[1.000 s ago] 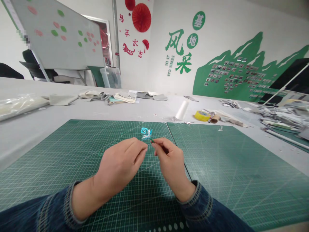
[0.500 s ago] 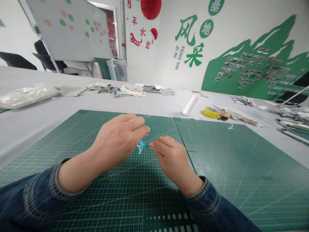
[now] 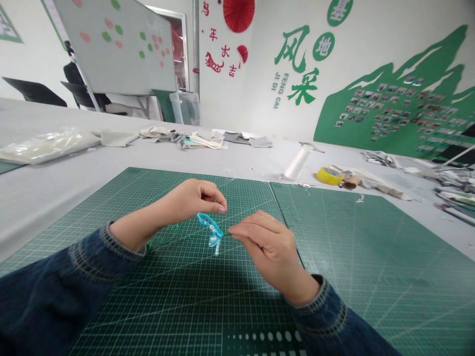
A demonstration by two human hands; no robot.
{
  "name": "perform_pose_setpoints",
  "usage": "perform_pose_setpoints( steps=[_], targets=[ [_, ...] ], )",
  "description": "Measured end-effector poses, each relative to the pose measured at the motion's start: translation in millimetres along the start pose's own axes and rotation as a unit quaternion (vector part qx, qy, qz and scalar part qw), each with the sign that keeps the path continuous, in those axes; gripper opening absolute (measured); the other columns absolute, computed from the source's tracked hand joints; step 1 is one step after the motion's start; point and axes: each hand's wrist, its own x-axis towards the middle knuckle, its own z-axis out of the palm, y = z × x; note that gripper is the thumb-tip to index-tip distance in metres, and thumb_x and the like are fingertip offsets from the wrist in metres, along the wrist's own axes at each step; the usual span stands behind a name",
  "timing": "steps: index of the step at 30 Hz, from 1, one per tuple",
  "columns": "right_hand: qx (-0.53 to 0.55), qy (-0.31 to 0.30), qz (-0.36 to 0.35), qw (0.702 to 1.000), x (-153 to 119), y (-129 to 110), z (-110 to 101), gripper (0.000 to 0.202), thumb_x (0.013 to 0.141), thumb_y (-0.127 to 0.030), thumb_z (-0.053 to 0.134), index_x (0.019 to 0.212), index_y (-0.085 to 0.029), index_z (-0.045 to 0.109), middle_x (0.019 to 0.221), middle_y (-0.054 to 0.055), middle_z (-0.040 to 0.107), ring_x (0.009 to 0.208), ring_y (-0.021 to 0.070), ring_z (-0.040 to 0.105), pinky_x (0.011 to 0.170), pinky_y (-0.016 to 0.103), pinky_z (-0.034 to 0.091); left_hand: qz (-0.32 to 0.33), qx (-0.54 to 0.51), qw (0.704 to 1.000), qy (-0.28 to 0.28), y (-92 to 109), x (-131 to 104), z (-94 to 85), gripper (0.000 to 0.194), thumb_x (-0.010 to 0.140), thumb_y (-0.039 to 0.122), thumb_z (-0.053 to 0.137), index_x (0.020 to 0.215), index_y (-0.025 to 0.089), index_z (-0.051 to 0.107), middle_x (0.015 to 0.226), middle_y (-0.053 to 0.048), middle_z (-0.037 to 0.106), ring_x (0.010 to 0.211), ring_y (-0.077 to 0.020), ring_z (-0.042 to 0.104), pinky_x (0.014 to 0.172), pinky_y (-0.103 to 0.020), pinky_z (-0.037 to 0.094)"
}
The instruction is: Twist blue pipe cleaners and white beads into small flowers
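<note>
A small turquoise flower [image 3: 210, 228] with looped petals and white beads hangs over the green cutting mat [image 3: 178, 287]. Its short, thin green stem is pinched between the thumb and fingertips of my right hand [image 3: 269, 247], and the petals point left. Just above and behind the petals is my left hand [image 3: 196, 200], thumb and index finger pressed together. Anything between those two fingertips is too fine to make out. Faint bright green strands [image 3: 168, 236] show below my left wrist.
A second green mat [image 3: 371, 247] adjoins on the right. Behind the mats stand a white thread cone [image 3: 298, 162], a yellow tape roll [image 3: 329, 176] and a brown cardboard tube [image 3: 351, 182]. Fabric pieces [image 3: 208, 140] and a plastic-wrapped bundle [image 3: 52, 144] lie farther back.
My left hand has drawn back slightly and turned, uncovering the flower's petals. My right hand still pinches the stem, now slightly lower in view. The whole view has shifted a little.
</note>
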Motion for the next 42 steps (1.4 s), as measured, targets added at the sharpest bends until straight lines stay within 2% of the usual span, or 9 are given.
perform_pose_setpoints(
  steps=[6,12,17,22,25,28,31,35,42],
  targets=[
    [0.034,0.086,0.052,0.994,3,-4,-1,0.015,0.090,-0.009,0.061,0.092,-0.019,0.073,0.082,0.002,0.069,0.077,0.0138,0.062,0.069,0.029,0.050,-0.084,-0.234,0.967,-0.055,-18,-1,23.4,0.006,0.072,0.026,0.074,0.073,0.020,0.074,0.072,0.002,0.068,0.071,-0.0137,0.058,0.073,-0.028,0.044],
    [0.042,0.228,0.235,0.944,2,6,-2,0.011,0.088,-0.015,0.064,0.086,-0.023,0.072,0.073,-0.002,0.062,0.069,0.0132,0.056,0.063,0.028,0.044,-0.099,-0.313,0.942,0.065,0,-7,61.3,0.012,0.075,0.030,0.075,0.073,0.020,0.071,0.078,0.000,0.070,0.079,-0.0145,0.060,0.076,-0.028,0.045],
    [0.074,0.228,0.327,0.914,2,14,0,0.010,0.086,-0.016,0.064,0.086,-0.022,0.072,0.075,-0.001,0.064,0.069,0.0145,0.058,0.062,0.029,0.044,0.045,0.006,0.979,0.200,18,-19,72.5,0.011,0.086,0.027,0.066,0.080,0.021,0.072,0.068,0.000,0.062,0.065,-0.0138,0.055,0.063,-0.028,0.042],
    [-0.018,0.183,0.264,0.947,1,12,4,0.014,0.087,-0.013,0.062,0.081,-0.021,0.071,0.073,-0.001,0.061,0.068,0.0140,0.057,0.062,0.028,0.043,0.315,0.380,0.832,0.253,29,-32,59.0,0.013,0.089,0.011,0.059,0.095,0.015,0.069,0.070,-0.001,0.059,0.064,-0.0160,0.048,0.063,-0.032,0.041],
    [-0.088,0.123,0.199,0.968,-1,11,5,0.018,0.091,-0.013,0.056,0.085,-0.021,0.071,0.076,0.001,0.062,0.072,0.0153,0.057,0.066,0.029,0.044,0.354,0.464,0.775,0.242,36,-34,49.3,0.015,0.089,0.009,0.057,0.098,0.013,0.068,0.068,-0.001,0.058,0.061,-0.0168,0.045,0.058,-0.033,0.038],
    [-0.135,0.064,0.145,0.978,-4,9,6,0.020,0.095,-0.015,0.051,0.090,-0.020,0.070,0.081,0.004,0.064,0.078,0.0181,0.057,0.071,0.032,0.045,0.337,0.493,0.764,0.243,39,-33,42.2,0.014,0.090,0.011,0.056,0.095,0.014,0.068,0.069,-0.001,0.058,0.062,-0.0175,0.044,0.056,-0.033,0.037],
    [-0.167,0.011,0.090,0.982,-5,9,7,0.021,0.095,-0.014,0.049,0.091,-0.018,0.070,0.080,0.006,0.065,0.076,0.0192,0.055,0.070,0.034,0.045,0.293,0.495,0.787,0.223,38,-28,37.4,0.016,0.092,0.013,0.053,0.093,0.016,0.069,0.070,-0.002,0.057,0.064,-0.0176,0.045,0.059,-0.033,0.037],
    [-0.163,-0.037,0.040,0.985,-6,9,9,0.023,0.095,-0.010,0.048,0.092,-0.016,0.070,0.078,0.006,0.065,0.073,0.0191,0.053,0.068,0.034,0.044,0.194,0.416,0.872,0.170,32,-18,27.6,0.019,0.094,0.020,0.053,0.086,0.018,0.071,0.075,-0.002,0.060,0.073,-0.0174,0.052,0.066,-0.032,0.040],
    [0.001,0.003,0.053,0.999,-1,-1,6,0.017,0.093,-0.012,0.056,0.091,-0.019,0.071,0.083,0.004,0.067,0.078,0.0162,0.060,0.071,0.031,0.049,0.005,0.044,0.999,0.033,6,-3,3.7,0.011,0.081,0.030,0.070,0.079,0.021,0.074,0.073,0.001,0.063,0.069,-0.0134,0.056,0.065,-0.027,0.042]
  ],
)
